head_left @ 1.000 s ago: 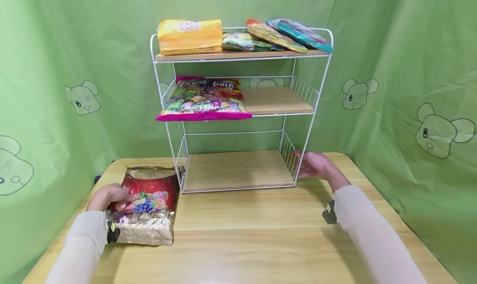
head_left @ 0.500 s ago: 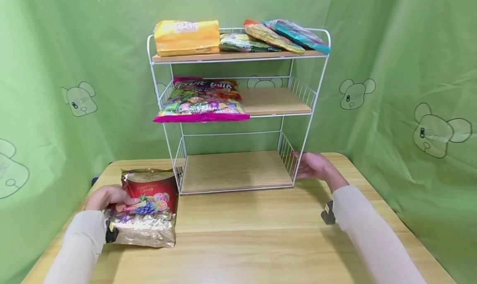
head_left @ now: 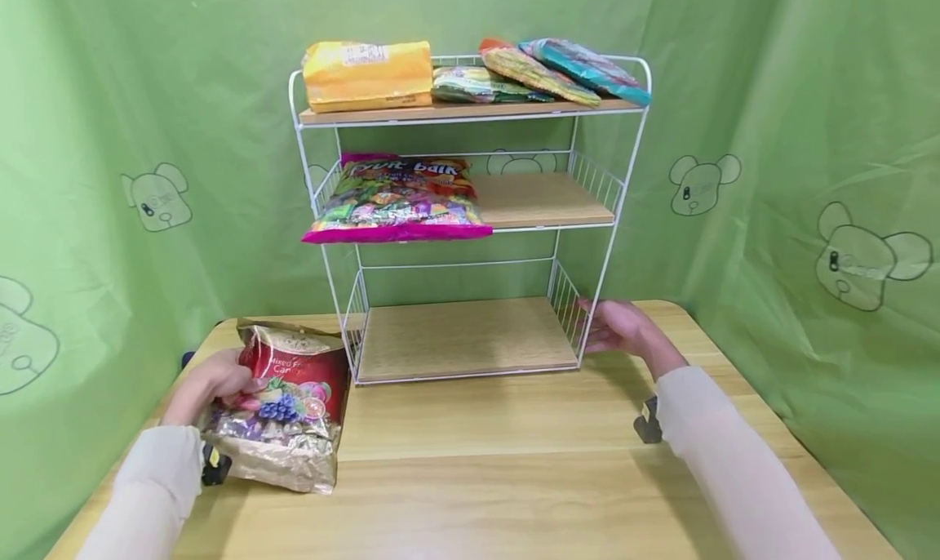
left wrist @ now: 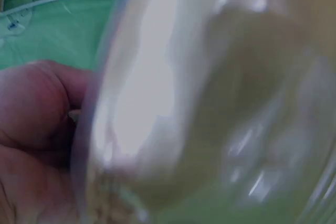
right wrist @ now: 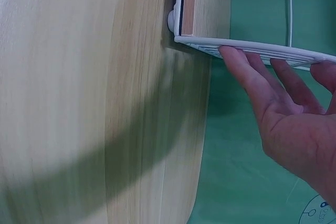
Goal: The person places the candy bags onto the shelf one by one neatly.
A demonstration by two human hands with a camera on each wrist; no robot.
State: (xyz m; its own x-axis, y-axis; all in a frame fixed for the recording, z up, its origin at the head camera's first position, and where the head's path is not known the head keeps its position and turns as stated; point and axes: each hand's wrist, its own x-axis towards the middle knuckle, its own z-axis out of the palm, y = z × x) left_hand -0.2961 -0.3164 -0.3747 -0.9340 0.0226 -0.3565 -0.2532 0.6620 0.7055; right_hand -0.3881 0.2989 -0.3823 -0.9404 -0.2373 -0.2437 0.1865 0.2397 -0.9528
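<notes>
At the left of the table, in the head view, lies a red and gold bag of mixed fruit candy (head_left: 294,405), its left side raised a little. My left hand (head_left: 223,380) grips that side, thumb over the front and the other fingers hidden beneath. The left wrist view is mostly filled by the bag's shiny foil (left wrist: 210,103), with the hand (left wrist: 39,108) at its edge. My right hand (head_left: 619,329) is at the lower right side of a white wire rack (head_left: 470,372). In the right wrist view the extended fingers (right wrist: 247,72) touch the rack's wire side (right wrist: 252,50) from outside.
The rack has three wooden shelves. On the middle one a bag of fruit candy (head_left: 404,201) with pink edges overhangs the front. A yellow bag (head_left: 367,77) and several flatter packets (head_left: 543,70) lie on top. Green curtains (head_left: 808,176) surround the wooden table (head_left: 514,478).
My left hand has raised the left side of the candy bag, so the bag now tilts and its far edge stands higher. My right hand stays at the rack's side.
</notes>
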